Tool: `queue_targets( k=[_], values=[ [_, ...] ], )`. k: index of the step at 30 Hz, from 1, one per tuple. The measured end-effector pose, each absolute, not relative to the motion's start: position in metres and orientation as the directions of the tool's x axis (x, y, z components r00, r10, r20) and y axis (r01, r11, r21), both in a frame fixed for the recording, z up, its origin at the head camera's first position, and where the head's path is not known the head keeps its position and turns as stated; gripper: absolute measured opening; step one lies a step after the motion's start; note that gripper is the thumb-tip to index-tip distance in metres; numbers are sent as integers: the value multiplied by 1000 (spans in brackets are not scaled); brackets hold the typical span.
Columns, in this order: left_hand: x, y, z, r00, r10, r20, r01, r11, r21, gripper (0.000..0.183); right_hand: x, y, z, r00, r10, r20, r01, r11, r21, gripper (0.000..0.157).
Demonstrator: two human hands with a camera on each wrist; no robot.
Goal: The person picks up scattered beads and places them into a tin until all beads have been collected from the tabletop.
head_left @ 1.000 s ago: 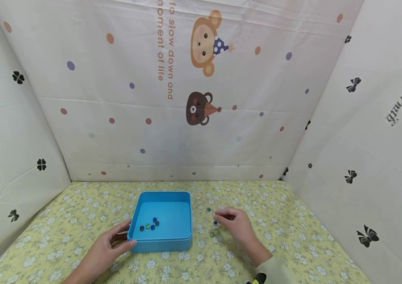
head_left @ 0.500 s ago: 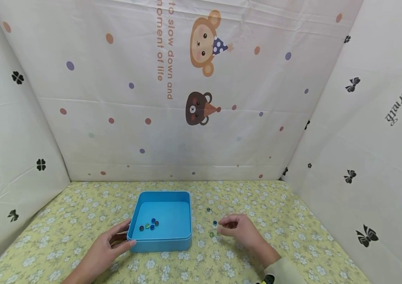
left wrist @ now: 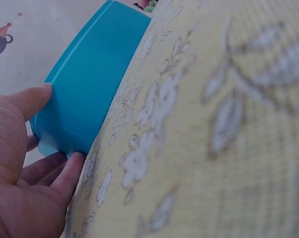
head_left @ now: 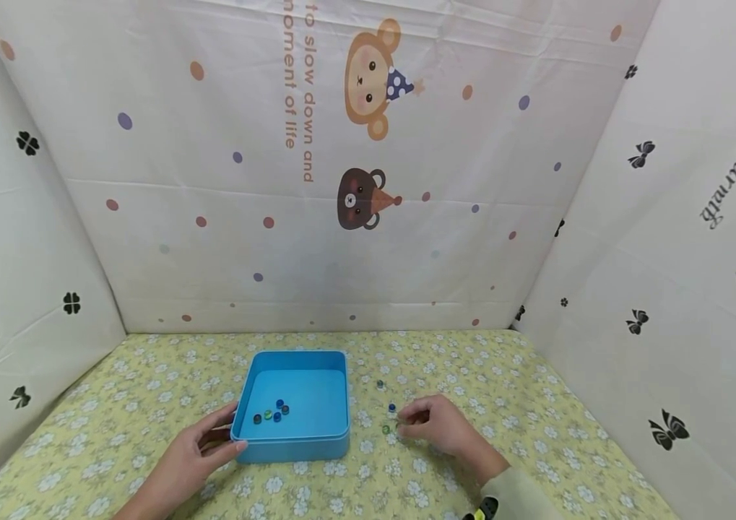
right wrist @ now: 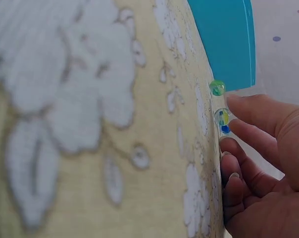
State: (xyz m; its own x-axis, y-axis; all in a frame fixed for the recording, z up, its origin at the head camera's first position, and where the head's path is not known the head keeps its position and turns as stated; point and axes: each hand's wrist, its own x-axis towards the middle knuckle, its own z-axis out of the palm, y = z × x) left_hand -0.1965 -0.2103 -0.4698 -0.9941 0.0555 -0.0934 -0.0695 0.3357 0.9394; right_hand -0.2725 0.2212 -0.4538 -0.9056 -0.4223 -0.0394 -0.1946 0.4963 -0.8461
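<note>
A light blue square box (head_left: 293, 451) stands without a lid on the flowered cloth, with several dark, blue and green marbles (head_left: 268, 415) inside. My left hand (head_left: 187, 462) holds its near left corner, thumb on the front wall and fingers at the side, as the left wrist view also shows. To the right of the box, my right hand (head_left: 435, 426) is low on the cloth. Thumb and forefinger close about a clear marble with a yellow and blue swirl (right wrist: 222, 116); the other fingers are curled. Beside them lie a green marble (right wrist: 217, 88) and a blue marble (head_left: 392, 408).
Farther back on the cloth, another small greenish marble (head_left: 380, 384) lies right of the box. The yellow flowered cloth (head_left: 524, 440) covers the table. White printed sheets (head_left: 302, 282) close off the back and both sides.
My right hand has come down toward the near marbles, and its fingertips now meet one of them. The left hand stays at the box, which has not moved on the cloth.
</note>
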Motion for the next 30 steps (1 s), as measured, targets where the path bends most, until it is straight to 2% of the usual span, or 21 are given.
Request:
queue_targets(
  k=[30],
  values=[
    [-198,-211,-471,-995,48,-92,-70,342,937,76,-278,216,-454,-915,-398,-64,-194,573,-796,13]
  ],
)
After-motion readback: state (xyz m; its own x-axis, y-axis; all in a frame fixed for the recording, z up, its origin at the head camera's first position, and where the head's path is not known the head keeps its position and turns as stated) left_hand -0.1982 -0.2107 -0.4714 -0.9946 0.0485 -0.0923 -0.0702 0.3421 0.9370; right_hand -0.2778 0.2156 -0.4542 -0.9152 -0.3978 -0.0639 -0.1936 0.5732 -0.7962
